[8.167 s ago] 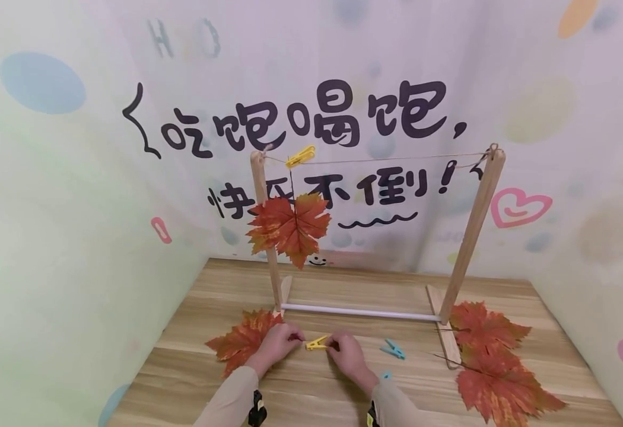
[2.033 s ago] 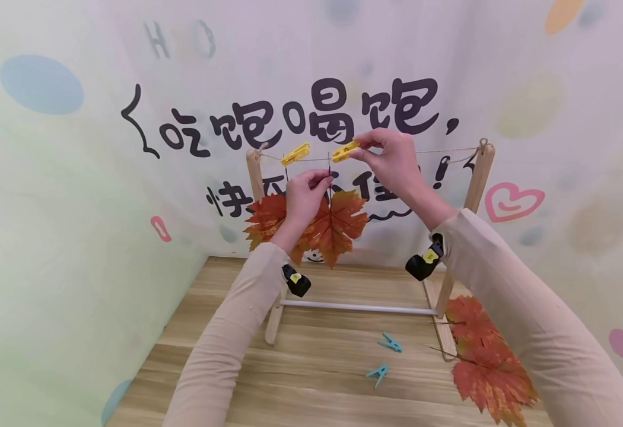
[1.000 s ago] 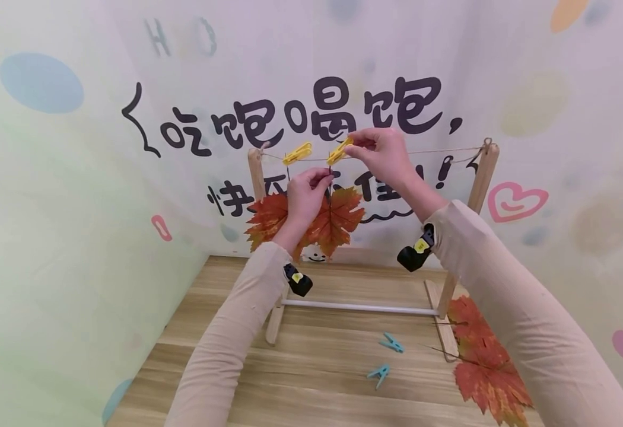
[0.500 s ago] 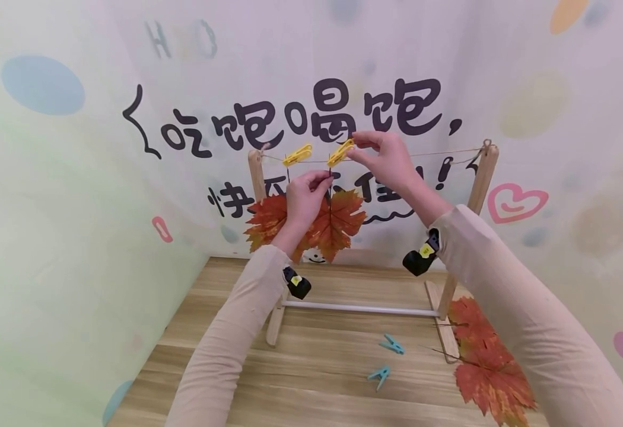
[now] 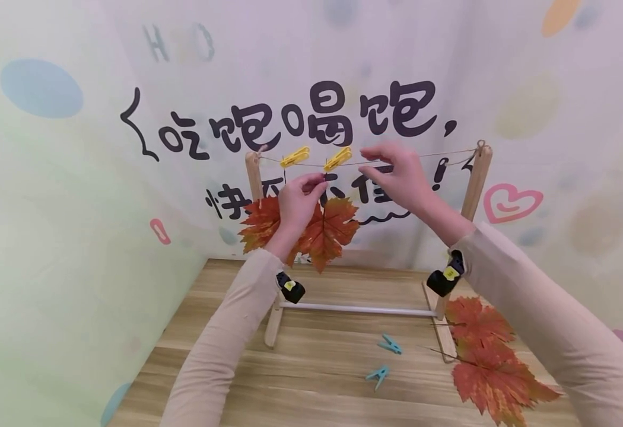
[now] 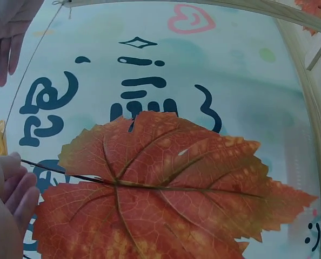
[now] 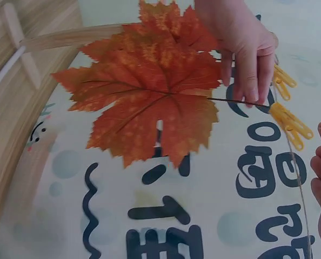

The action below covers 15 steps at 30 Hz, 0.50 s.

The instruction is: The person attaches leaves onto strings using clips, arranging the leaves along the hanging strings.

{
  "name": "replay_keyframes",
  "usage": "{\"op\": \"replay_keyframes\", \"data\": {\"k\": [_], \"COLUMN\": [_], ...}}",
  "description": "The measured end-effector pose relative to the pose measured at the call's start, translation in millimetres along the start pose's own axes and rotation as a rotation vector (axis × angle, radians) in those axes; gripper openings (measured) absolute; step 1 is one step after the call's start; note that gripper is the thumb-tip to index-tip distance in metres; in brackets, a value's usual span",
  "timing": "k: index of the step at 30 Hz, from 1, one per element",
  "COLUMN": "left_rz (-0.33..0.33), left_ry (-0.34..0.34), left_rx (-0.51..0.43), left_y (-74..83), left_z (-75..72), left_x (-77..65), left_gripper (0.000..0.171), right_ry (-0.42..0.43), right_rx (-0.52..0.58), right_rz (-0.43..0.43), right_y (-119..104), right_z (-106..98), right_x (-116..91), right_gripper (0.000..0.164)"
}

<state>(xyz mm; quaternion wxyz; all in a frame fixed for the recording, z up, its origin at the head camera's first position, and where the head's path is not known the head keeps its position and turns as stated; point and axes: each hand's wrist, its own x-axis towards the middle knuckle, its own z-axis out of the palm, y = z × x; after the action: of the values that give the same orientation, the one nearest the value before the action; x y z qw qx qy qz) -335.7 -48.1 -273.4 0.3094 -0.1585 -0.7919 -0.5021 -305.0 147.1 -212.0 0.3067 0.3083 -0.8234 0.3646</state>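
Note:
My left hand (image 5: 296, 204) pinches the dark stem of an orange-red maple leaf (image 5: 330, 231) just under the string. A yellow clothespin (image 5: 338, 159) clips that stem to the string (image 5: 423, 156). My right hand (image 5: 399, 175) is just right of this clothespin, apart from it, fingers spread and holding nothing. In the right wrist view the clothespin (image 7: 290, 125) sits at the stem's end, with a gap to my right fingertips (image 7: 320, 167). Another yellow clothespin (image 5: 295, 156) to the left holds a second maple leaf (image 5: 260, 219), partly hidden behind my left hand.
The string runs between two wooden posts (image 5: 476, 184) joined low by a white rod (image 5: 359, 309). Two teal clothespins (image 5: 390, 344) lie on the wooden table (image 5: 301, 385). Two more maple leaves (image 5: 495, 376) lie by the right foot of the frame, partly overlapping.
Earlier the leaf lay on the table; it now hangs from the string. My right hand has let go of the second yellow clothespin and moved right. My left hand keeps pinching the stem.

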Motion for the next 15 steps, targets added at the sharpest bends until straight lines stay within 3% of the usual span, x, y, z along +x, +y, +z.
{"op": "replay_keyframes", "data": {"k": [8, 15], "left_rz": [0.004, 0.031], "left_ry": [0.039, -0.04], "left_rx": [0.002, -0.034], "left_y": [-2.4, -2.6], "left_z": [-9.5, -11.0], "left_x": [-8.8, -20.5], "left_gripper": [0.019, 0.019], "right_ry": [-0.074, -0.068], "right_rx": [-0.099, -0.131], "right_rz": [-0.067, -0.063], "right_y": [19.7, 44.0], "right_z": [-6.8, -14.0], "right_x": [-38.3, -74.4], "right_gripper": [0.026, 0.027]}}
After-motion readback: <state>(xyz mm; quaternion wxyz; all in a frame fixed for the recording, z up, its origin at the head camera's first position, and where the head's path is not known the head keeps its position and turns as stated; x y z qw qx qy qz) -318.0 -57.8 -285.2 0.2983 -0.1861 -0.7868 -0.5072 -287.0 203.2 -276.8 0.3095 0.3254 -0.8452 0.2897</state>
